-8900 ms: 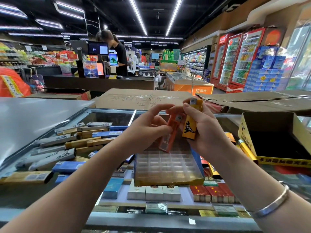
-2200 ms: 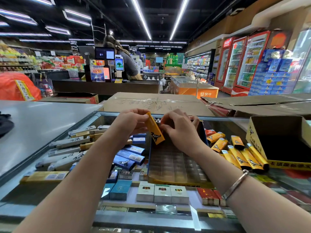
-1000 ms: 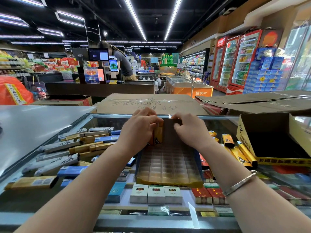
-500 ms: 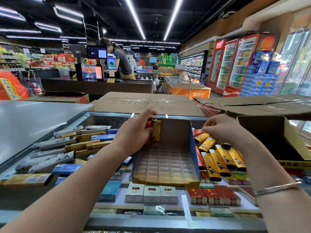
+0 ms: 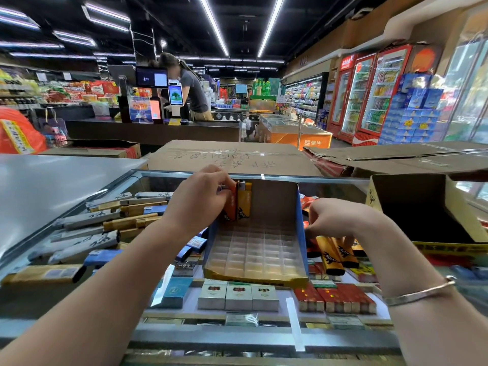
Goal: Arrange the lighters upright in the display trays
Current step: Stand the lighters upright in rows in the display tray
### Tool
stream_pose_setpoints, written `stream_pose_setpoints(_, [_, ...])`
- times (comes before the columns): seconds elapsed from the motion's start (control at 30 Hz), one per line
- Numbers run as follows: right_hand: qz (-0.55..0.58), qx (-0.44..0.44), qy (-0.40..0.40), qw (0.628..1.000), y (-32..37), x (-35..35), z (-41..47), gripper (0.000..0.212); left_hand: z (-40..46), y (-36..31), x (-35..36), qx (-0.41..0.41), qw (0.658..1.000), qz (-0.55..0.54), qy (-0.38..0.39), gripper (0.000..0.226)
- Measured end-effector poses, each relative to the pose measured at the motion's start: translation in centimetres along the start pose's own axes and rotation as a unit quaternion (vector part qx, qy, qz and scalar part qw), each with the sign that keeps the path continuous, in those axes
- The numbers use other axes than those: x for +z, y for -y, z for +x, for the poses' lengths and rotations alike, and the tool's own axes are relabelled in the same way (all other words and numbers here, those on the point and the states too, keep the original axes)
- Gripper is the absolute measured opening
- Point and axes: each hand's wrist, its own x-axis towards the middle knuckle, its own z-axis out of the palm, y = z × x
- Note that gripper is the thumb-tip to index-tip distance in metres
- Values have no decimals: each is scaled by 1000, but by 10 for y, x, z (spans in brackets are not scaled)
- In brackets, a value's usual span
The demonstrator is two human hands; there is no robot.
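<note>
At the far left of the glass counter (image 5: 79, 186), long flat cartons (image 5: 87, 220) show through the top, lying on their sides and fanned out. Your left hand (image 5: 196, 204) comes next, at the back left corner of the display tray (image 5: 254, 280). Its fingers (image 5: 224, 182) are curled round the top of an orange lighter (image 5: 231, 204), which stands upright in the rear row with its long axis vertical and its metal head up. Just to the right, touching it, a yellow lighter (image 5: 245, 200) stands the same way, head up, against the tray's brown back wall. The remaining clear compartments, running toward you, hold nothing.

Past the tray's blue right wall, your right hand (image 5: 335, 220) hangs low over a cluster of loose lighters (image 5: 331, 257) lying flat on the counter. Their long axes run roughly toward and away from you, and they are a mix of yellow and orange. Your fingers curl down onto them, but whether they have closed on one you cannot tell from here, as the hand hides its own tips. A bracelet (image 5: 420, 293) sits on that wrist. At the far right an open yellow cardboard box (image 5: 422, 244) rests on the counter, its interior dark.
</note>
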Motion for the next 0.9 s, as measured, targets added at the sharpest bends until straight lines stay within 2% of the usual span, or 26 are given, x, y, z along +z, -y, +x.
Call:
stream_pose_setpoints(0.1, [11,-7,-8,1000,0,2,3,24,-5,1,2,5,1000,22,11,27])
stream_pose_setpoints(0.27, [22,37,-10,999,-12,-1,4,45,-6,7,7,-47,999,-12,-2,37])
stream_pose_setpoints(0.37, [-7,76,12,997,-17,-1,3,77,-6,11,11,-79,995,-26,49,41])
stream_pose_setpoints(0.43, [-36,75,26,996,-14,0,3,90,-6,13,13,-95,993,-40,66,47])
stream_pose_setpoints(0.57, [-39,52,31,997,-6,2,3,86,-5,15,15,-108,991,-43,73,54])
stream_pose_setpoints(0.77, [-37,72,37,996,-14,-1,0,97,-6,13,16,-110,990,-50,67,54])
stream_pose_setpoints(0.9, [-65,74,34,995,-9,6,4,92,-6,12,16,-110,991,-45,62,56])
